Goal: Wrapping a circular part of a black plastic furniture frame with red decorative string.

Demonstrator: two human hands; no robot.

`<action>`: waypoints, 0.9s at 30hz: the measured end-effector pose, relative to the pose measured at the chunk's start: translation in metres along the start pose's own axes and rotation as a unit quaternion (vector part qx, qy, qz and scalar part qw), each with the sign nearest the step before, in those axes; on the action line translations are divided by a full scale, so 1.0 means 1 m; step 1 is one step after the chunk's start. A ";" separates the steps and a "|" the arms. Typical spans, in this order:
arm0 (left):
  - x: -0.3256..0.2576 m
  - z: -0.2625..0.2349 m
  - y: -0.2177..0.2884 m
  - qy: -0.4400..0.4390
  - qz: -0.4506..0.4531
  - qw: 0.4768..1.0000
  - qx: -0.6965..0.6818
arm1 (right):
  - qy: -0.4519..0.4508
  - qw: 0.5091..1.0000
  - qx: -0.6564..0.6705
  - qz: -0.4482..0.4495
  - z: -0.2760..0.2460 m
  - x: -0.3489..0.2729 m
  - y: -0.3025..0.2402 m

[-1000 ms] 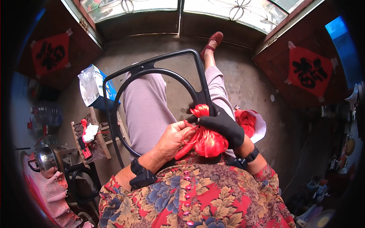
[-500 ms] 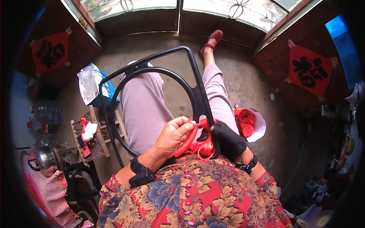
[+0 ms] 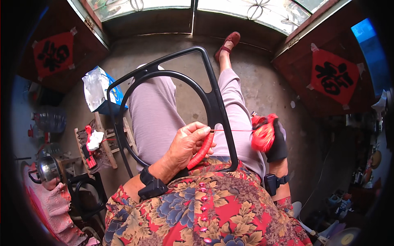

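A black frame (image 3: 213, 107) with a ring inside it rests tilted across my lap. Red cord is wound tightly round the ring's near right part, forming a red wrapped section (image 3: 201, 155). My left hand (image 3: 185, 144), bare, pinches the ring at the upper end of that winding. From there a thin red strand (image 3: 236, 130) runs taut to the right, past the frame's side bar. It leads to a bundle of red cord (image 3: 262, 138), which my right hand (image 3: 280, 144), in a black glove, grips over my right thigh.
On the left, a blue-and-white box (image 3: 102, 92) stands by a small wooden stool (image 3: 107, 149) holding red and white items. A lidded metal pot (image 3: 49, 168) and a second black frame (image 3: 87, 194) sit lower left. More red cord (image 3: 257, 120) shows partly behind my right hand.
My right hand has moved right, away from the ring, carrying the cord bundle and drawing the strand straight. My left hand keeps its place at the winding, whose dark upper edge now shows.
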State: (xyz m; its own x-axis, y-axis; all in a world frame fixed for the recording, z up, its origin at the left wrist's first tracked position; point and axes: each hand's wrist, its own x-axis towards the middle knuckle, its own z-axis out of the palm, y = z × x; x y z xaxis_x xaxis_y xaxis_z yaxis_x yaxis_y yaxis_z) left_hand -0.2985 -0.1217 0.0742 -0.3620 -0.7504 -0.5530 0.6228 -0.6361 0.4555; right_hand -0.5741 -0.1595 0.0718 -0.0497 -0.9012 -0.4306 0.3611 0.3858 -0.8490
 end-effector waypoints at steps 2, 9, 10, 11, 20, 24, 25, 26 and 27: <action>0.005 0.006 0.000 -0.007 0.003 1.000 0.013 | 0.048 0.867 -0.371 -0.328 -0.087 0.045 0.031; 0.002 0.000 0.000 -0.022 0.039 0.999 -0.010 | 0.049 0.980 -0.130 -0.145 -0.102 0.041 -0.016; 0.000 0.000 -0.002 -0.020 0.045 0.999 -0.003 | 0.060 0.949 -0.281 -0.125 -0.088 0.043 -0.012; 0.001 0.000 -0.003 -0.022 0.050 0.998 0.006 | 0.067 0.906 -0.394 -0.141 -0.064 0.042 -0.006; 0.000 0.004 -0.005 -0.060 -0.055 0.997 -0.007 | -0.267 0.955 -0.108 0.068 0.096 0.049 0.021; -0.008 0.005 0.007 -0.092 -0.034 0.995 -0.016 | -0.336 0.920 -0.196 0.049 0.112 0.021 -0.007; -0.013 0.006 0.014 -0.091 -0.016 0.995 -0.034 | -0.324 0.923 -0.207 0.008 0.112 0.013 -0.019; -0.020 0.006 0.021 -0.087 0.004 0.995 -0.053 | -0.314 0.924 -0.216 -0.031 0.112 0.004 -0.032; -0.027 0.005 0.027 -0.102 0.028 0.991 -0.078 | -0.301 0.925 -0.218 -0.075 0.112 -0.009 -0.048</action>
State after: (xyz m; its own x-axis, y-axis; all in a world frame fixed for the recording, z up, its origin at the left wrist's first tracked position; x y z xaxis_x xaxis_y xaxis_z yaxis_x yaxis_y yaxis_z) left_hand -0.2753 -0.1198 0.1052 -0.4474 -0.8142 -0.3701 0.7396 -0.5695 0.3587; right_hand -0.4870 -0.1921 0.1507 0.5072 -0.8466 -0.1611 -0.0253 0.1723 -0.9847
